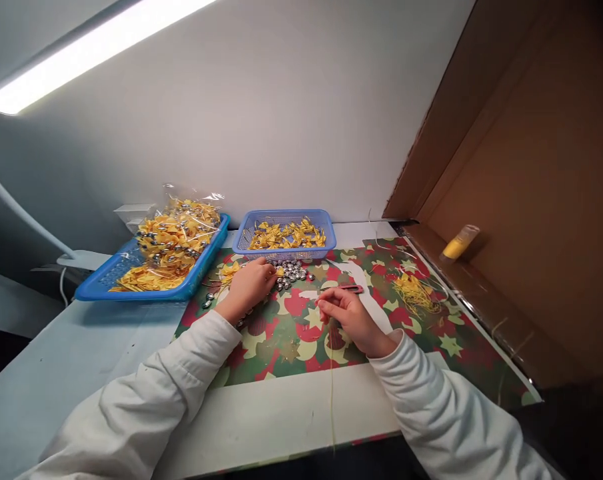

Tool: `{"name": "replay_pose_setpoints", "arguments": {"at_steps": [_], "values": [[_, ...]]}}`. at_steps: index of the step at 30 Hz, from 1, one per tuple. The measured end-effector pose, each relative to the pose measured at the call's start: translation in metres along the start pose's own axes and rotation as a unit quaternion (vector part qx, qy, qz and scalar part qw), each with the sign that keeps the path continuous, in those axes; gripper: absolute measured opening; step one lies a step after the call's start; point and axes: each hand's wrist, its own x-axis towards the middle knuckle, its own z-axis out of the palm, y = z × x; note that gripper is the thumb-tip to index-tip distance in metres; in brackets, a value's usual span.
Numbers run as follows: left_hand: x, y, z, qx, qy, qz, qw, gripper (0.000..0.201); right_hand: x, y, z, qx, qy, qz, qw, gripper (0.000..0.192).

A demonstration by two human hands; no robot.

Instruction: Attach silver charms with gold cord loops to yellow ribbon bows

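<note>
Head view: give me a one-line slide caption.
Left hand reaches into silver bells by a blue basket of yellow bows; right hand pinches yellow thread over star-patterned paper.

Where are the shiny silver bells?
In the head view, the silver bells lie in a small pile on the star-patterned mat, just in front of the small blue basket and right beside the left hand.

Silver beads (pixel 292 271): small shiny heap, loose, just before the basket (pixel 284 219), under left fingertips. Yellow thread (pixel 332 373): thin strand, hanging taut from right fingers, well nearer than basket.
</note>
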Motion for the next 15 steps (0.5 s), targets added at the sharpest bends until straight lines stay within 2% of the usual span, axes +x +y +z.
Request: {"name": "replay_pose_setpoints", "arguments": {"at_steps": [4,8,10,11,13,15], "values": [[-0.007,0.005,-0.008,-0.036,0.020,-0.010,0.999,0.025,-0.002,0.007,0.002,0.015,0.002,0.022,1.000,0.036],[-0.042,0.028,-0.022,-0.125,0.026,0.009,0.992,0.033,-0.008,0.008,0.007,0.033,-0.014,0.016,0.999,0.034],[-0.061,0.042,-0.022,-0.332,-0.002,-0.027,0.943,0.030,-0.012,0.007,0.010,0.043,-0.009,0.007,0.999,0.033],[-0.068,0.047,-0.020,-0.401,-0.018,-0.050,0.915,0.028,-0.014,0.006,0.010,0.046,-0.005,0.002,0.999,0.033],[-0.078,0.053,-0.013,-0.469,-0.035,-0.083,0.879,0.025,-0.016,0.007,0.011,0.044,-0.002,-0.007,0.999,0.032],[-0.082,0.055,-0.004,-0.480,-0.028,-0.083,0.873,0.021,-0.018,0.010,0.011,0.030,0.000,-0.022,0.999,0.028]]}}
